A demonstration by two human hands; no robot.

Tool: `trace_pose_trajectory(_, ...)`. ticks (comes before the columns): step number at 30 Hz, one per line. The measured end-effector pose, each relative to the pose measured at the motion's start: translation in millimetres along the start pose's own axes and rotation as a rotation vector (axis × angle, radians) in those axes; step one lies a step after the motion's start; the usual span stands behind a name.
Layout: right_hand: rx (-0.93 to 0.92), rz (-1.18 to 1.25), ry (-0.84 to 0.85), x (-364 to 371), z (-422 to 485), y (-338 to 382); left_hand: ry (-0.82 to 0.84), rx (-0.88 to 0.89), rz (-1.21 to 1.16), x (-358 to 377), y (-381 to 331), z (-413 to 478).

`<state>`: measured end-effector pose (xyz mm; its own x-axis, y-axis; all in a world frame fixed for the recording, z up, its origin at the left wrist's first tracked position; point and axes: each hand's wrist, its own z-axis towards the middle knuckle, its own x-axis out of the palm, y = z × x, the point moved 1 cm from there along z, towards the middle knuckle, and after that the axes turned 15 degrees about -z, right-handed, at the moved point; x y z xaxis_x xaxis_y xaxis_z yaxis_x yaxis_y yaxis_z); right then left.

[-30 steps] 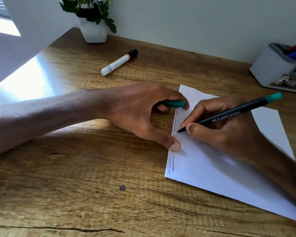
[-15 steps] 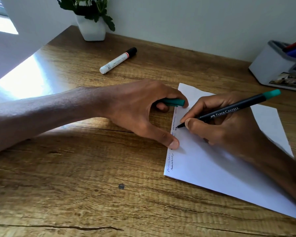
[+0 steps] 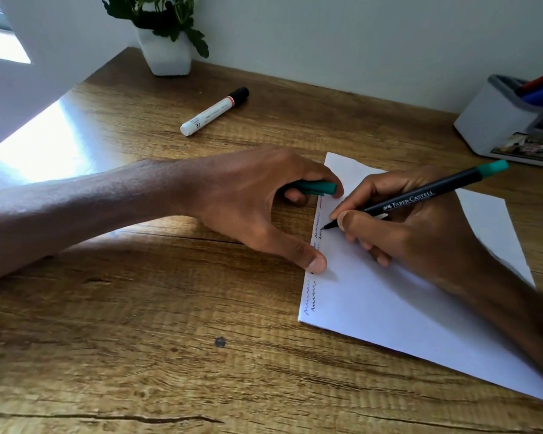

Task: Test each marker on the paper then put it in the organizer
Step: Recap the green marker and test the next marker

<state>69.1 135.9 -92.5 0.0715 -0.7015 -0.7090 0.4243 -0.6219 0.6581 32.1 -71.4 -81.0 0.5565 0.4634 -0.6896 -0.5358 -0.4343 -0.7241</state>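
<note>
A white sheet of paper (image 3: 389,308) lies on the wooden desk, with several squiggle lines along its left edge. My right hand (image 3: 398,233) grips a black pen with a green end (image 3: 427,195), its tip touching the paper near the left edge. My left hand (image 3: 257,202) holds the green cap (image 3: 317,187) in its curled fingers while its thumb presses on the paper's left edge. A white marker with a black cap (image 3: 213,111) lies on the desk further back. The grey-white organizer (image 3: 496,120) stands at the far right with red and blue pens in it.
A white pot with a green plant (image 3: 166,51) stands at the back by the wall. Bright sunlight falls on the desk (image 3: 138,339) at the left. A dark speck and a crack mark the wood near the front.
The pen tip has moved a little up along the paper's left edge, adding to a squiggle. My left hand has stayed in place.
</note>
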Motion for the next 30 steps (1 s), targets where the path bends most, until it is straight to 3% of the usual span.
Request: trace_pose_trajectory(30, 0.091, 0.015, -0.031, 0.4, 1.7, -4.4, 0.002, 0.012, 0.003, -0.6, 1.3, 0.6)
